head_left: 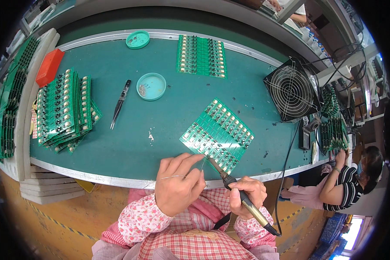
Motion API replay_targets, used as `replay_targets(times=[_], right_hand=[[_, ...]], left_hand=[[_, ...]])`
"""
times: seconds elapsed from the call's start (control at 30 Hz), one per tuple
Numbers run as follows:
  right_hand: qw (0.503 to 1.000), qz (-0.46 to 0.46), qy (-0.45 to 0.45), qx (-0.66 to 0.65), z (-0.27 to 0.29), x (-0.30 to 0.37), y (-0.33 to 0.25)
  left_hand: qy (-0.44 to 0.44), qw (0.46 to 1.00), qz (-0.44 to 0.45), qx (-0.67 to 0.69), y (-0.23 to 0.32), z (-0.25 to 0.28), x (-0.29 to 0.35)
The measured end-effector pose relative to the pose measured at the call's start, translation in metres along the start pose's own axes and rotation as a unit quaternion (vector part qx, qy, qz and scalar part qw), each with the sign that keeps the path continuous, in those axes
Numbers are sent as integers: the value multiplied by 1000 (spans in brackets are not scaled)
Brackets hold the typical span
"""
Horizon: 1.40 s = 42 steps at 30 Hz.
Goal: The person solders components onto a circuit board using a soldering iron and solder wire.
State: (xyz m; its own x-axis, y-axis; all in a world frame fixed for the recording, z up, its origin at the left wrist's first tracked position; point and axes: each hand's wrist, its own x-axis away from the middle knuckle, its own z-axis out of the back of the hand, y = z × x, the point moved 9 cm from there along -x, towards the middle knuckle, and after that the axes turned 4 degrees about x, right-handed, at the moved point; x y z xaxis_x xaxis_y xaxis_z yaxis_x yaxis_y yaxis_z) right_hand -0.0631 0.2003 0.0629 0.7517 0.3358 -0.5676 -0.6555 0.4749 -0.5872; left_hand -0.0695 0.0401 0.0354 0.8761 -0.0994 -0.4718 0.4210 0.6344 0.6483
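Observation:
A green circuit board panel (219, 134) with rows of white and black parts lies turned at an angle on the mat in front of me. My right hand (250, 195) is closed around the handle of a soldering iron (256, 212), whose tip meets the panel's near left edge. Pinched in the fingers of my left hand (175, 184) is a thin silvery solder wire (172, 176), its end close to the iron's tip. The left fingertips hover at or touch the panel's edge; which of these I cannot tell.
Tweezers (120, 104) and two round teal dishes (151, 86) (138, 40) of small parts lie left of centre. Stacked panels (58, 108) and a red box (50, 68) stand left. Another panel (201, 56) lies far back. A fan (292, 89) stands right; a co-worker (346, 186) sits beyond.

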Motion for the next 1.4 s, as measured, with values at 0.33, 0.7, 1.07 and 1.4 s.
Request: replay_targets(times=[0.33,0.7,1.07,1.4], right_hand=[[1000,13,-6,7,0,-2,-4],[998,30,-23,44,-7,-8,-15],[955,169,-123,211,-29,7,-42],[998,19,-43,44,2,-3,-14]], left_hand=[[-1,1000,4,0,0,0,1],[-4,1000,12,-18,0,-4,-1],[-6,1000,19,5,-2,-1,-1],[1,999,33,16,-5,2,-1]])
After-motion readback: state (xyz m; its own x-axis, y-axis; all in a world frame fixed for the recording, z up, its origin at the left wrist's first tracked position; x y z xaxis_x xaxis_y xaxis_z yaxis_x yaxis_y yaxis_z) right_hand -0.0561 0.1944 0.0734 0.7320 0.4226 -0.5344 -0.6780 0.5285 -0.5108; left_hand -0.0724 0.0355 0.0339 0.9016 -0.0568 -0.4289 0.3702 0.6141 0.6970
